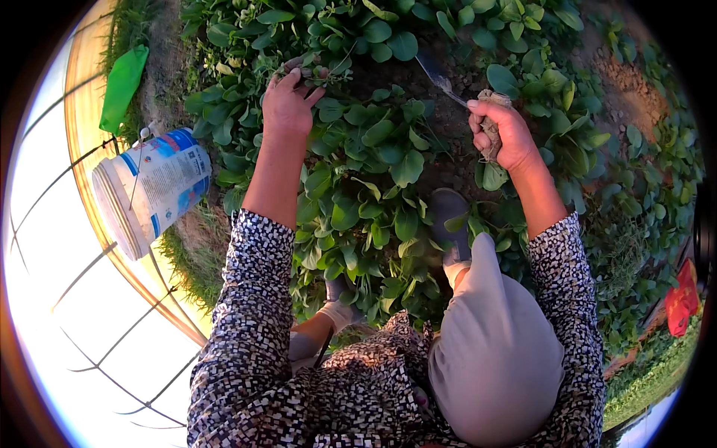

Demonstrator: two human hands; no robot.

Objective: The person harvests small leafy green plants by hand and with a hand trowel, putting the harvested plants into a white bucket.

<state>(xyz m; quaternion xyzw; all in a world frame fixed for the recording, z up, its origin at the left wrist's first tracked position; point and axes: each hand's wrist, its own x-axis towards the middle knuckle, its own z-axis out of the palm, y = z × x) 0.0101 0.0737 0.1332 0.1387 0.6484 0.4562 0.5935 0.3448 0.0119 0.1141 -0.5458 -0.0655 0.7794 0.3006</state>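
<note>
My left hand [288, 106] is at the upper middle, its soil-darkened fingers curled around a thin-stemmed weed [339, 71] with small leaves. Partly hidden by leaves, the fingertips are hard to make out. On the right, my right hand [507, 131] grips the cloth-wrapped handle [490, 127] of a small hand tool. Its narrow metal blade [434, 73] points up and left over dark soil, and the tip passes near broad leaves. Between my hands grow leafy green plants [375, 134] with rounded leaves, resembling bok choy.
A white and blue plastic bucket [162, 185] with a wire handle lies tilted at the left, beside a green bag [124, 87]. My shoe [450, 218] stands among the plants. Metal framing and pale sheeting [73, 269] border the left. A red bag [681, 299] lies far right.
</note>
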